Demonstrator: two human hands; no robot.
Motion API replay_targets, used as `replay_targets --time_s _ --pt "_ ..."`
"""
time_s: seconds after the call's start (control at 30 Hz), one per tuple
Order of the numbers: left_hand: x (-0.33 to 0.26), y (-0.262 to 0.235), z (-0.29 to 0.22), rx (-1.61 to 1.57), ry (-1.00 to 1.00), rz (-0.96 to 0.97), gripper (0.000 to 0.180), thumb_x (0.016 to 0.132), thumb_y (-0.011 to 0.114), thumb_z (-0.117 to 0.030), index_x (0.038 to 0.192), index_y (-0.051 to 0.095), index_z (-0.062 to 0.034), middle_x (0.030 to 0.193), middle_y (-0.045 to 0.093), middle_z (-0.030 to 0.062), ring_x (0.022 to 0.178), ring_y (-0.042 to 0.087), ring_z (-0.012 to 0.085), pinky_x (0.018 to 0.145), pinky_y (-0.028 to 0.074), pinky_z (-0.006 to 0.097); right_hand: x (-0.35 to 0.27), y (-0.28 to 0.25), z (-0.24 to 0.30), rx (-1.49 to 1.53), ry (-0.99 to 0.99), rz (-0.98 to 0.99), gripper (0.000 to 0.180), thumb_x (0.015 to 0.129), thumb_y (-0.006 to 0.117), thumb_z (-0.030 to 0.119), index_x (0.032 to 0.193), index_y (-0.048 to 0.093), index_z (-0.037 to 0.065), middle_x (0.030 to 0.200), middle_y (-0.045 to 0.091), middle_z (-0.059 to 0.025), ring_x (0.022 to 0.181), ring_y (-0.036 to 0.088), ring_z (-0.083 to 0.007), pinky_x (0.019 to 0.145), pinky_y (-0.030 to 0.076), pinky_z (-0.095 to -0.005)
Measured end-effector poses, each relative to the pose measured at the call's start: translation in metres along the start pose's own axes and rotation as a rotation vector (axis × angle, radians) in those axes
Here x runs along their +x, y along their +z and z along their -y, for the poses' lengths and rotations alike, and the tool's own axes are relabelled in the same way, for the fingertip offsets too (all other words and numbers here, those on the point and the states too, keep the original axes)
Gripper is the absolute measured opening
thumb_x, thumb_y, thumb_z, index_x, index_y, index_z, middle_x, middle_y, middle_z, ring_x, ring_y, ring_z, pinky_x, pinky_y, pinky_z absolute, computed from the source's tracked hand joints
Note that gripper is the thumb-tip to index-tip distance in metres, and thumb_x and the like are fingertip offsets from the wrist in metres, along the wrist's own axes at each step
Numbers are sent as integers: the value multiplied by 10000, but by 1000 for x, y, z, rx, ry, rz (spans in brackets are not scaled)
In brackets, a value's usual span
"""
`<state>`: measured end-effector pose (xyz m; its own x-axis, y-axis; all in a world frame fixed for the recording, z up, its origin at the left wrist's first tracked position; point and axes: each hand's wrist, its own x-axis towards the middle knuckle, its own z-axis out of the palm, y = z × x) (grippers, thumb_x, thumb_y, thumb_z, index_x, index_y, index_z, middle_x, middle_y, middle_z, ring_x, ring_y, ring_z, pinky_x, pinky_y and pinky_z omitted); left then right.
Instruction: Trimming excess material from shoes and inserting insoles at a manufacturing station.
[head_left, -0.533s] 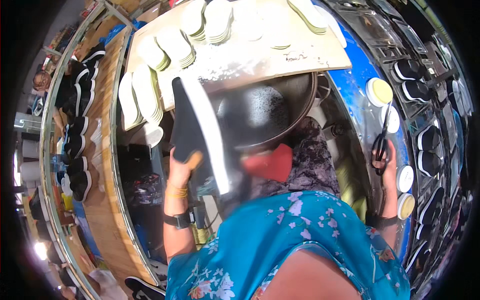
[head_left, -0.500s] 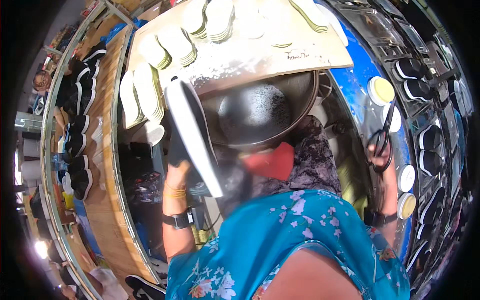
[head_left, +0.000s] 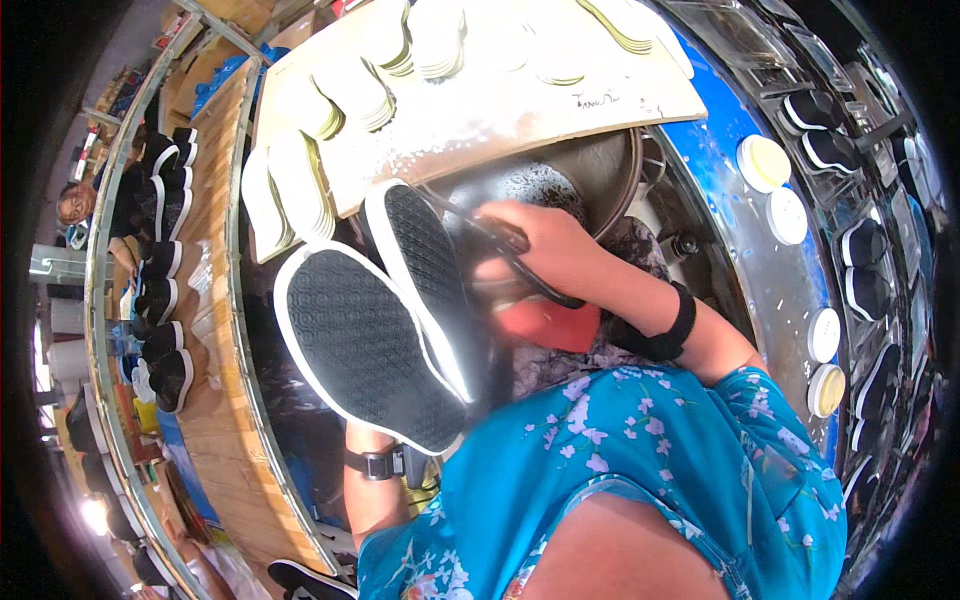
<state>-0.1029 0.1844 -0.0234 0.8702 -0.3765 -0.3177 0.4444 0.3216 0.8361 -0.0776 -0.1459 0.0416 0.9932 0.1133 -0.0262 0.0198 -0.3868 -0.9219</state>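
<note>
A pair of black sneakers hangs in front of me, their dark patterned soles and white edges turned up; one is the near shoe point(head_left: 365, 335), the other the far shoe point(head_left: 420, 250). My left hand is hidden behind them, and only the wrist and forearm point(head_left: 375, 500) show below, so the grip itself is out of sight. Beside the far shoe, my right hand point(head_left: 540, 240) is closed around black-handled scissors point(head_left: 545, 290). Their blades point up-left toward that shoe's edge. Under the right hand lies a large dark basin point(head_left: 637, 185) with whitish bits inside.
Ahead, a pale board point(head_left: 520, 130) carries stacks of light insoles point(head_left: 300, 190). White-lidded round containers point(head_left: 765, 163) line a blue-edged surface at right. Sneakers stand on the wooden shelf point(head_left: 215, 260) at left and the rack point(head_left: 865, 265) at right. Another person is at far left.
My right hand has swung from the right-hand surface to the shoes, carrying the scissors. The shoes have turned from edge-on to soles up and now show separately.
</note>
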Motion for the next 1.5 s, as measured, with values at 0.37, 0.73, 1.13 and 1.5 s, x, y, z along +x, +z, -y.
replay_targets --time_s 0.37,0.73,1.13,1.5 --pt "37 13 -4 148 -84 153 429 799 597 -285 1121 499 -21 1027 582 93 881 579 222 735 489 310 5 17 6 -139 102 -101 458 666 692 346 1014 545 86 823 595 -142 773 576 -314 657 453 -372" --pt "43 29 -7 322 -159 249 470 799 600 -306 1157 477 -28 1068 568 80 917 570 213 759 489 309 -12 5 19 -224 -219 -229 394 681 686 281 983 524 86 771 570 -134 738 574 -324 616 456 -388" --pt "32 31 -4 65 -144 114 486 801 596 -331 1162 476 -29 1066 570 85 918 570 211 761 491 316 -158 -134 -98 -803 528 -470 494 680 697 350 1080 544 103 828 615 -184 807 601 -338 676 462 -392" --pt "36 50 0 -102 -122 19 497 803 590 -356 1160 480 -28 1056 576 94 912 572 210 757 495 325 -282 -218 -185 -1178 956 -365 488 644 577 91 1125 495 98 861 594 -246 818 580 -388 717 460 -440"
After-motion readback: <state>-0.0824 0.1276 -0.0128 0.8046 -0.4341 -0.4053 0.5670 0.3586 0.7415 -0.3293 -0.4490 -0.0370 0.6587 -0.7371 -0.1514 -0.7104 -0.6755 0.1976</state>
